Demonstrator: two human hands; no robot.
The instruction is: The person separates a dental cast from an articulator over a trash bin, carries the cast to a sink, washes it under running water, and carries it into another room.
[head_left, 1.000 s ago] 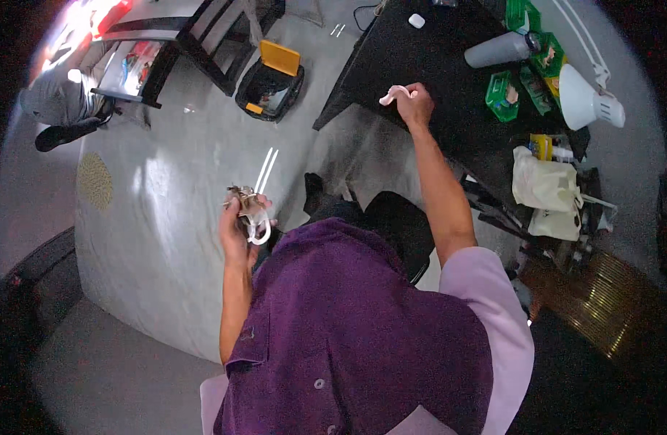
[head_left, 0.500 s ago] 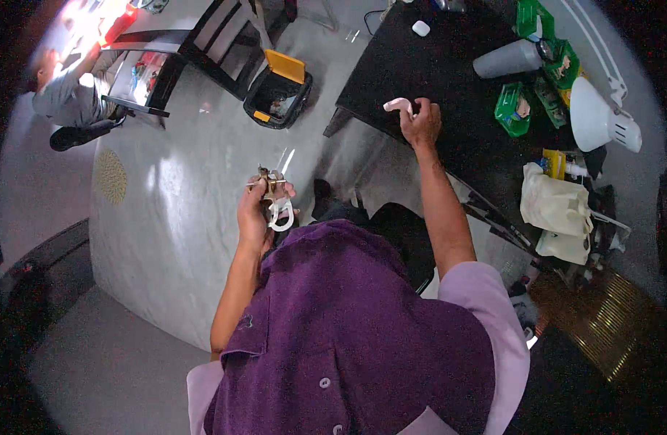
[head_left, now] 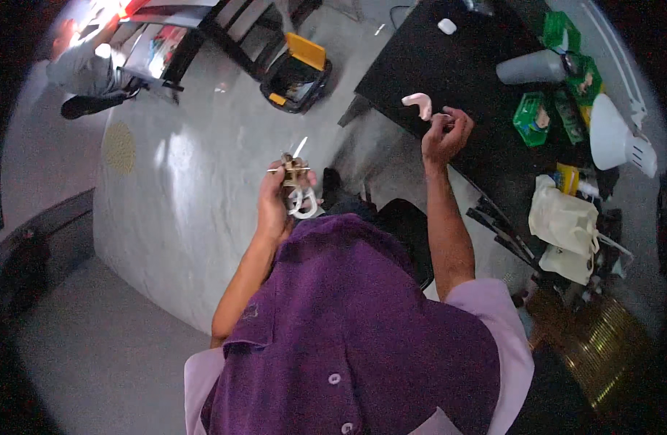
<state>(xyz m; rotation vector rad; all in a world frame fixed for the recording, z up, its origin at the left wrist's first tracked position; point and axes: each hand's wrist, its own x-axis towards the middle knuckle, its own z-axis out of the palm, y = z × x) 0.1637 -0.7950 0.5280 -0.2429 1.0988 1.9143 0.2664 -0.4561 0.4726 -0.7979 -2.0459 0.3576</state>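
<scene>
My left hand (head_left: 273,206) is closed around a brass hinged frame, which looks like a dental articulator (head_left: 295,170). A thin rod crosses its top, and a white looped part (head_left: 303,204) hangs at its lower end. My fingers cover some of the frame. On the black table's near edge lies a pale pink curved piece (head_left: 422,105), shaped like a denture base. Just right of it is my right hand (head_left: 447,138), with bent fingers somewhat apart and nothing visible in them. Hand and pink piece look apart.
The black table (head_left: 486,119) carries a white case (head_left: 446,27), a grey tumbler (head_left: 533,67), green baskets (head_left: 530,119) and a white lamp (head_left: 615,134). A cream bag (head_left: 563,217) is at the right. On the floor stands a yellow-lidded bin (head_left: 295,78). Another person (head_left: 87,69) sits far left.
My right hand has come off the pink piece and shifted right of it; the piece now lies on the table. My left hand still holds the articulator. The whole view has shifted slightly.
</scene>
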